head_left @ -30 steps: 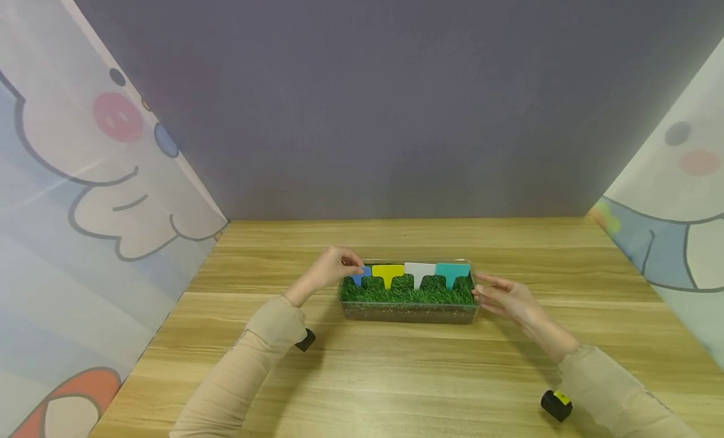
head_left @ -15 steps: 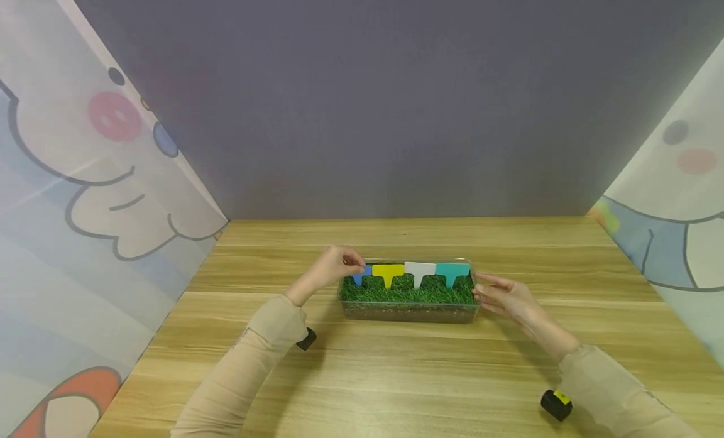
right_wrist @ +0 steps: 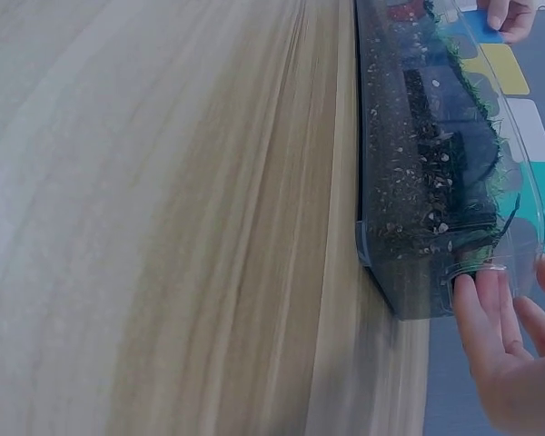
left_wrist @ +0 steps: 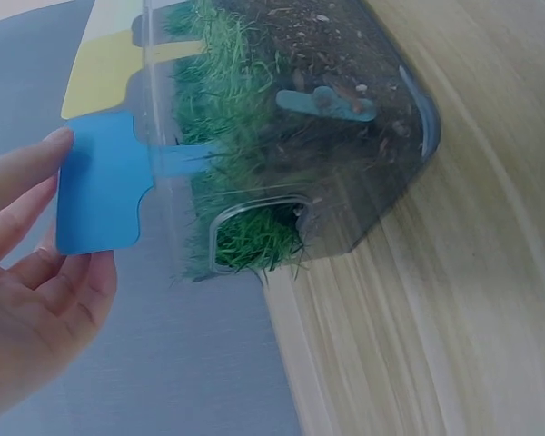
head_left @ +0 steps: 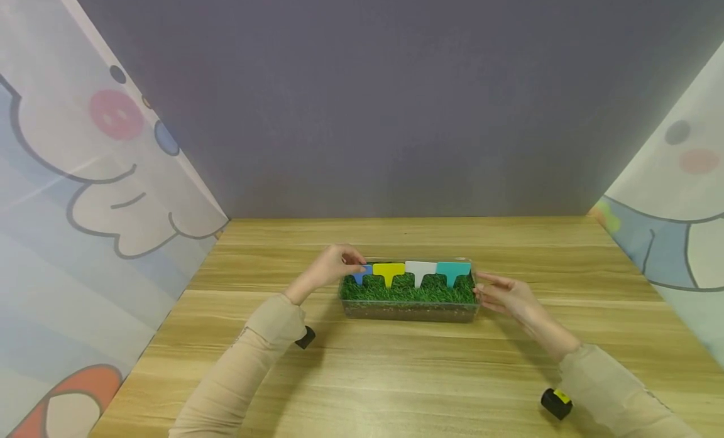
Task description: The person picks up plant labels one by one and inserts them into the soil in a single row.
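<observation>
My left hand [head_left: 332, 268] pinches the head of a blue T-shaped plant label [left_wrist: 100, 186] between thumb and fingers. The stem of that label goes down into the green grass [head_left: 404, 295] in a long clear plastic box [head_left: 410, 312] with brown soil under the grass. To its right, yellow [head_left: 389, 270], white [head_left: 421, 269] and teal [head_left: 454, 270] labels stand upright in a row. At the box's right end my right hand [head_left: 511, 301] holds the wall, fingers at the handle opening and thumb by the rim, as the right wrist view shows.
The box rests on a wood-grain table [head_left: 407, 375] in front of a dark grey panel [head_left: 396, 111]. Cartoon-printed sheets [head_left: 102, 174] flank both sides. Black wrist devices [head_left: 557, 404] show under the sleeves.
</observation>
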The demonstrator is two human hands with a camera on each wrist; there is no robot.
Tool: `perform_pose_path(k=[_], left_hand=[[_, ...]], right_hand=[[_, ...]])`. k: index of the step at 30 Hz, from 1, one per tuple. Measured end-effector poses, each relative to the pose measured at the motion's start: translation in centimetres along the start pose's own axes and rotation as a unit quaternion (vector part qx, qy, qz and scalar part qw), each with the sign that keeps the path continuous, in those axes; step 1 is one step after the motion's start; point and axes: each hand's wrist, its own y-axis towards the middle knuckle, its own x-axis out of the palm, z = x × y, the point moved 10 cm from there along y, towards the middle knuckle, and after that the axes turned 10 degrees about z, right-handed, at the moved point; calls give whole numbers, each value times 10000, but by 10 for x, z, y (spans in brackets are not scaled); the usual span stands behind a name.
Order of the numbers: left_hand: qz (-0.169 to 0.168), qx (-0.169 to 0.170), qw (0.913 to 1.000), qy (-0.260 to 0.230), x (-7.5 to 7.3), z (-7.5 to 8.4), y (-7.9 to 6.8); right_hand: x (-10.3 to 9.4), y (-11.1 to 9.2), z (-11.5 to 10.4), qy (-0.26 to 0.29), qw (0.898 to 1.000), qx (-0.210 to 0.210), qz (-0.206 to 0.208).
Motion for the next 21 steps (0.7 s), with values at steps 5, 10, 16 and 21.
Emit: perform_pose_path(k=[5, 10, 16, 21], left_hand=[[109, 158, 9997, 146, -6, 6, -3], [425, 373, 9974, 436, -17, 12, -7], [727, 586, 9921, 842, -28, 18, -20], [1164, 857, 9821, 1206, -38, 21, -34]], right_hand=[[-1, -1, -4, -320, 9994, -154, 46], [-2, -4, -8, -938, 9948, -357, 163], [-2, -10, -23, -2170, 9665, -1321, 375], [2, -26, -48, -3217, 8958, -2921, 937]])
